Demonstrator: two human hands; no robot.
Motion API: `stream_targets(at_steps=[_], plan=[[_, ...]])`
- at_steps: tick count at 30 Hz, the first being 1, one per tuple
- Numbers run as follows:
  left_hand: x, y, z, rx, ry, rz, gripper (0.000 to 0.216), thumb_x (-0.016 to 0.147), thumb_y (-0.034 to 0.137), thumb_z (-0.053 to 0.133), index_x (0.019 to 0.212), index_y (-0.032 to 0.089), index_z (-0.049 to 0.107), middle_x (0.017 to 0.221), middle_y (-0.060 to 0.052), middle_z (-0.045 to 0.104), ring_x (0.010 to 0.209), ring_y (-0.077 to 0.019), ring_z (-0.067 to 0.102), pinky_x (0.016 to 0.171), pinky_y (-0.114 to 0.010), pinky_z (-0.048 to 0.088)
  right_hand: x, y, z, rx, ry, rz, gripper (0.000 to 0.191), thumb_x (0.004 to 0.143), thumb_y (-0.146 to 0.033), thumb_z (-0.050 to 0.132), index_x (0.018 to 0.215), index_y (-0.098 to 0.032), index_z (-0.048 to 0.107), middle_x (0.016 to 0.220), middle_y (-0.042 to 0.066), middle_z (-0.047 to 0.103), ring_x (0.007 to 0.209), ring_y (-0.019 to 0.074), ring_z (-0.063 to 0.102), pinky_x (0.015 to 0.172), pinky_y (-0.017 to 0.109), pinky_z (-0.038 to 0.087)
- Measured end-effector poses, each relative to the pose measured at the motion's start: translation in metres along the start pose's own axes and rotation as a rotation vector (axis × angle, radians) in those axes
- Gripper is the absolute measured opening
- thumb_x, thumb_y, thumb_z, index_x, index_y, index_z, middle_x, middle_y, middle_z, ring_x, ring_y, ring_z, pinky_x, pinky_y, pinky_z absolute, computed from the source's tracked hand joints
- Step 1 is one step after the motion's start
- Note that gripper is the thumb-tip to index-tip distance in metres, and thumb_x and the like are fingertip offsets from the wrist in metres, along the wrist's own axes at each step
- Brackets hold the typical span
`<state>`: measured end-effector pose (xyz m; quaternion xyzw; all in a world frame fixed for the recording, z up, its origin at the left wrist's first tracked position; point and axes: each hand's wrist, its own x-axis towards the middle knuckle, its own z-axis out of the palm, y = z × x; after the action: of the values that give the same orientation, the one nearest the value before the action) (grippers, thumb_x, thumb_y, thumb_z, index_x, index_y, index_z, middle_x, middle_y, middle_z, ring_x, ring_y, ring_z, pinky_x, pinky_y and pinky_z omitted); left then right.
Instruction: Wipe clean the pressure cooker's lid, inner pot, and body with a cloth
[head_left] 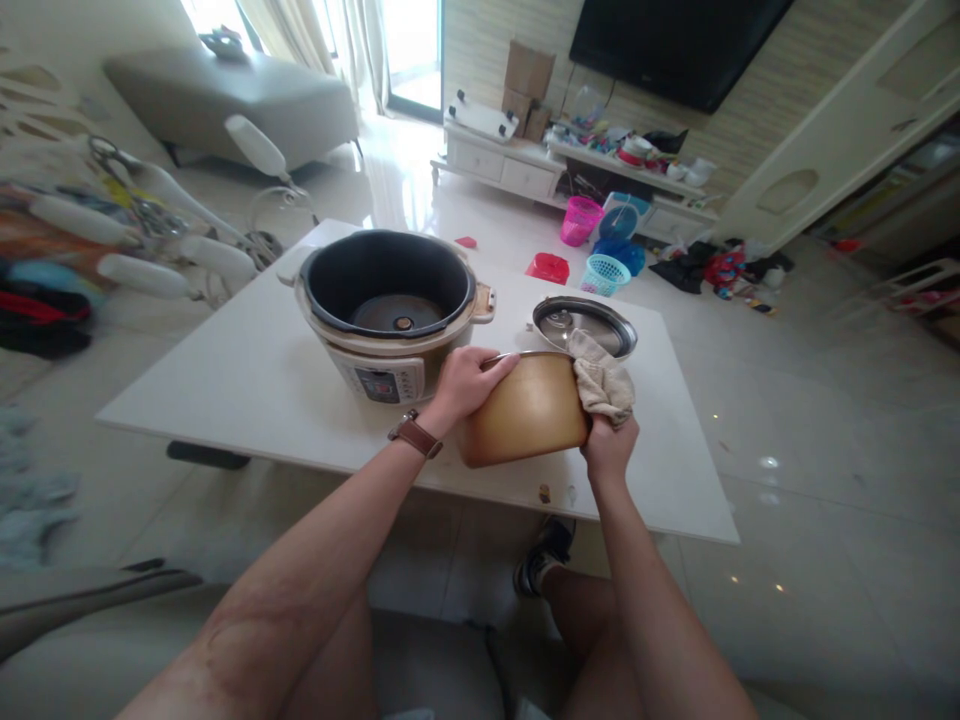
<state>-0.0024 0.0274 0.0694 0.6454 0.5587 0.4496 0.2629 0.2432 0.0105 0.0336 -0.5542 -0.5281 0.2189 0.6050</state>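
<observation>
A golden-brown inner pot (529, 405) is tilted over the front part of the white table (247, 380). My left hand (469, 383) grips its rim on the left, thumb on the outer wall. My right hand (611, 448) is closed around a beige cloth (604, 380), which presses against the pot's right side. To the left stands the electric pressure cooker (375, 340), uncovered, its dark inside showing a round plate at the bottom. Behind the pot lies the cooker's lid (592, 325), metal underside up. What is inside the pot is hidden from me.
A small brown bit (544, 493) lies near the table's front edge. Beyond the table are a red stool (549, 267), a light-blue basket (606, 274) and a pink basket (581, 220) on the floor. A white TV cabinet (502, 165) lines the wall.
</observation>
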Motion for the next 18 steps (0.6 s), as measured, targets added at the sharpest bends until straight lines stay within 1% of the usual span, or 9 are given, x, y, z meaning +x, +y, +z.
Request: stream_targets(at_steps=[2,5,7,9,11,13,16,18], plan=[[0.000,-0.001,0.000,-0.006,-0.001,0.004,0.063,0.096,0.063,0.053,0.054,0.021,0.032,0.057,0.003,0.026,0.060,-0.0122,0.028,0.062,-0.033,0.017,0.005,0.010,0.001,0.034,0.026,0.101,0.025,0.079,-0.037,0.072,0.096,-0.020,0.082,0.109,0.007,0.083,0.111,0.0268,0.074,0.112,0.047,0.052],[-0.001,0.000,0.000,-0.012,-0.005,-0.001,0.062,0.095,0.062,0.055,0.054,0.021,0.032,0.057,0.003,0.025,0.060,-0.0119,0.028,0.061,-0.033,0.017,0.008,0.021,0.003,0.071,0.065,0.230,0.032,0.076,-0.041,0.075,0.099,-0.019,0.081,0.112,0.007,0.083,0.114,0.0268,0.072,0.112,0.048,0.052],[-0.001,0.000,0.000,-0.019,-0.008,-0.005,0.062,0.094,0.062,0.055,0.054,0.021,0.032,0.057,0.003,0.025,0.060,-0.0119,0.028,0.062,-0.033,0.016,0.009,0.024,0.003,0.084,0.069,0.262,0.035,0.075,-0.042,0.076,0.101,-0.019,0.081,0.113,0.007,0.083,0.114,0.0267,0.072,0.111,0.047,0.052],[-0.001,0.000,0.000,-0.025,-0.010,-0.004,0.062,0.094,0.062,0.055,0.054,0.021,0.032,0.057,0.003,0.026,0.060,-0.0119,0.028,0.062,-0.033,0.015,0.008,0.023,0.003,0.075,0.064,0.262,0.035,0.075,-0.042,0.077,0.101,-0.019,0.082,0.114,0.008,0.083,0.114,0.0269,0.073,0.111,0.047,0.052],[-0.001,0.000,0.000,-0.028,-0.009,-0.003,0.062,0.094,0.062,0.055,0.054,0.021,0.031,0.058,0.003,0.025,0.060,-0.0118,0.028,0.062,-0.033,0.015,0.006,0.019,0.003,0.056,0.063,0.245,0.035,0.075,-0.042,0.076,0.101,-0.019,0.082,0.114,0.008,0.083,0.113,0.0278,0.073,0.111,0.047,0.052],[-0.001,-0.001,-0.001,-0.025,-0.009,-0.004,0.062,0.094,0.061,0.055,0.054,0.021,0.031,0.058,0.003,0.024,0.060,-0.0116,0.028,0.062,-0.033,0.016,0.005,0.014,0.003,0.030,0.055,0.191,0.034,0.076,-0.041,0.075,0.100,-0.019,0.082,0.111,0.008,0.083,0.112,0.0284,0.073,0.110,0.048,0.053],[-0.001,-0.001,0.000,-0.014,-0.008,-0.011,0.061,0.095,0.061,0.053,0.054,0.021,0.033,0.058,0.003,0.025,0.060,-0.0117,0.029,0.062,-0.033,0.017,0.002,0.002,0.001,-0.053,0.002,0.033,0.030,0.081,-0.038,0.071,0.100,-0.018,0.082,0.107,0.009,0.083,0.107,0.0282,0.075,0.105,0.045,0.056],[-0.001,0.000,0.000,-0.003,-0.007,-0.015,0.061,0.095,0.062,0.052,0.054,0.021,0.034,0.058,0.003,0.026,0.060,-0.0117,0.029,0.062,-0.033,0.017,-0.001,-0.008,-0.001,-0.137,-0.053,-0.106,0.030,0.084,-0.035,0.069,0.105,-0.019,0.080,0.107,0.010,0.083,0.103,0.0283,0.076,0.099,0.043,0.058]])
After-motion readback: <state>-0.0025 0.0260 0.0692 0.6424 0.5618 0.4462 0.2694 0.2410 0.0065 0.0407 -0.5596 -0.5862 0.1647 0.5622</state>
